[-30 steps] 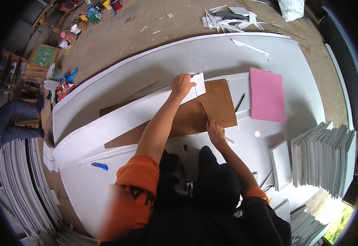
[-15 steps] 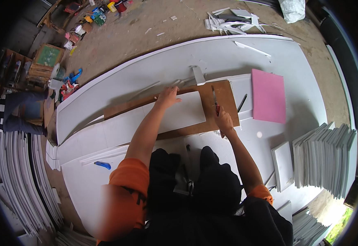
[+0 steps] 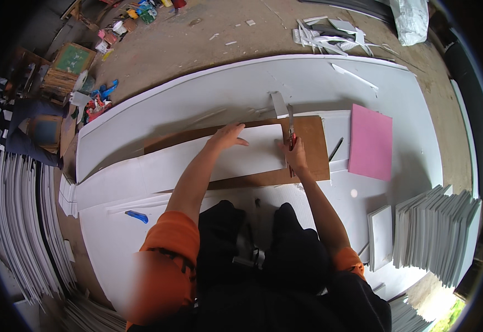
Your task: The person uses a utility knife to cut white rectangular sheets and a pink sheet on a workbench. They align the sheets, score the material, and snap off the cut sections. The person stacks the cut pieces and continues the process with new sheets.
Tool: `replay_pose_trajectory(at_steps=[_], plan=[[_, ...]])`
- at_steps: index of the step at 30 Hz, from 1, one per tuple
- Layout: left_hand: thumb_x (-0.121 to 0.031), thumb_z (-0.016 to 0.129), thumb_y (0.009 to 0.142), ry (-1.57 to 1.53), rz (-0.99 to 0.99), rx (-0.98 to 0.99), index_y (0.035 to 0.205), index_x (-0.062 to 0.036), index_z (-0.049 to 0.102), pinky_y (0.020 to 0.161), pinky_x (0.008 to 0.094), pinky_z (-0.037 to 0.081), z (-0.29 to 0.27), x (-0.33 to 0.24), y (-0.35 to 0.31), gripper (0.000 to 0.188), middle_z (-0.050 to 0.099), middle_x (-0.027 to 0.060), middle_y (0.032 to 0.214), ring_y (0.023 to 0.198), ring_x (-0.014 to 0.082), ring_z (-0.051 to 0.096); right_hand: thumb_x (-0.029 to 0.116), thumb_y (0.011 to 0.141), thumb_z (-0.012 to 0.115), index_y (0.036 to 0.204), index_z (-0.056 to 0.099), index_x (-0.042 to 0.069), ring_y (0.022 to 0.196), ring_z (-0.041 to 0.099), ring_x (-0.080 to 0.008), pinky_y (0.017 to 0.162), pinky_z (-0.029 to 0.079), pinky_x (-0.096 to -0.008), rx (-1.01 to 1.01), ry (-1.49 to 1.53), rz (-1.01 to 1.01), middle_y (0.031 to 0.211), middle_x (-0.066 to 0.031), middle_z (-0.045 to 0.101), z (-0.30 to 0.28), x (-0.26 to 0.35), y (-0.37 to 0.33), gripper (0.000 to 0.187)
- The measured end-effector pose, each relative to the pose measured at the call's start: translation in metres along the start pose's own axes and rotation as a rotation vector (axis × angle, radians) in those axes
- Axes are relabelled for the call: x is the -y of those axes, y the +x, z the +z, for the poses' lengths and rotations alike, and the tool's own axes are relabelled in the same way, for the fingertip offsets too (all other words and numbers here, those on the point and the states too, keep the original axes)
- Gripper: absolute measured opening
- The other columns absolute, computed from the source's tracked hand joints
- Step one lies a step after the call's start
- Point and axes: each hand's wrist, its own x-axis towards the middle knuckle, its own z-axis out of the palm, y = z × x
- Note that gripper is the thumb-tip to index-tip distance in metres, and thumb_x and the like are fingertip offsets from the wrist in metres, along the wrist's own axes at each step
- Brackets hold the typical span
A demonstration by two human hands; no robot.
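A long white foam-board strip [image 3: 197, 155] lies over a brown board [image 3: 311, 149], which shows past its right end and along its edges. My left hand [image 3: 227, 137] lies on the strip near its far edge, fingers stretched out and thumb apart. At the strip's right end, my right hand [image 3: 295, 154] is closed round a red-handled knife [image 3: 292, 130], its long metal blade pointing away from me. The fingers partly cover the handle. A dark pen-like stick [image 3: 336, 148] lies to the right of the brown board.
A pink sheet [image 3: 371, 141] lies on the large white board [image 3: 158, 254] at the right. A blue cutter [image 3: 137, 216] rests left of my legs. White panels are stacked at the right [image 3: 438, 235] and the left [image 3: 28, 232]. Scraps [image 3: 333, 36] lie on the floor beyond.
My right hand, with the red-handled knife, has come left against the right end of the white strip. My left hand stays on the strip. The whole view has shifted slightly.
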Motion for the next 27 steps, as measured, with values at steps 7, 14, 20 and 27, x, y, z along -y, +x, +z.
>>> replay_pose_trajectory(at_steps=[7, 14, 20, 27], plan=[[-0.046, 0.064, 0.07, -0.101, 0.012, -0.259, 0.105, 0.0008, 0.046, 0.08, 0.0403, 0.041, -0.09, -0.025, -0.051, 0.061, 0.053, 0.02, 0.105, 0.1, 0.0357, 0.049, 0.027, 0.07, 0.07, 0.082, 0.055, 0.0, 0.062, 0.055, -0.0149, 0.063, 0.044, -0.0285, 0.237, 0.302, 0.181, 0.068, -0.0071, 0.059, -0.073, 0.108, 0.044, 0.033], [-0.047, 0.062, 0.071, -0.002, -0.052, -0.61, 0.108, -0.0033, 0.046, 0.077, 0.0415, 0.043, -0.13, 0.02, -0.151, 0.06, 0.057, 0.0183, 0.098, 0.093, 0.0354, 0.053, 0.025, 0.072, 0.07, 0.075, 0.056, 0.006, 0.039, 0.034, -0.0036, 0.036, 0.026, -0.0221, -0.121, 0.391, -0.139, 0.049, 0.0053, 0.042, -0.138, 0.133, 0.073, 0.024], [-0.034, 0.053, 0.081, 0.096, -0.033, -0.594, 0.109, -0.0064, 0.044, 0.08, 0.0392, 0.042, -0.143, -0.02, -0.175, 0.04, 0.05, 0.0164, 0.106, 0.099, 0.0326, 0.049, 0.02, 0.078, 0.058, 0.092, 0.057, 0.001, 0.082, 0.056, -0.0344, 0.072, 0.043, -0.0416, -0.38, -0.11, -0.075, 0.092, -0.021, 0.053, -0.173, 0.128, 0.089, 0.024], [-0.027, 0.052, 0.083, 0.413, -0.114, -0.49, 0.108, -0.018, 0.044, 0.075, 0.0413, 0.042, -0.102, -0.028, -0.141, 0.028, 0.048, 0.0131, 0.1, 0.091, 0.0304, 0.052, 0.015, 0.083, 0.048, 0.086, 0.052, 0.002, 0.06, 0.06, -0.0257, 0.057, 0.046, -0.036, 0.037, -0.002, -0.197, 0.066, -0.0138, 0.059, -0.088, 0.182, 0.063, 0.014]])
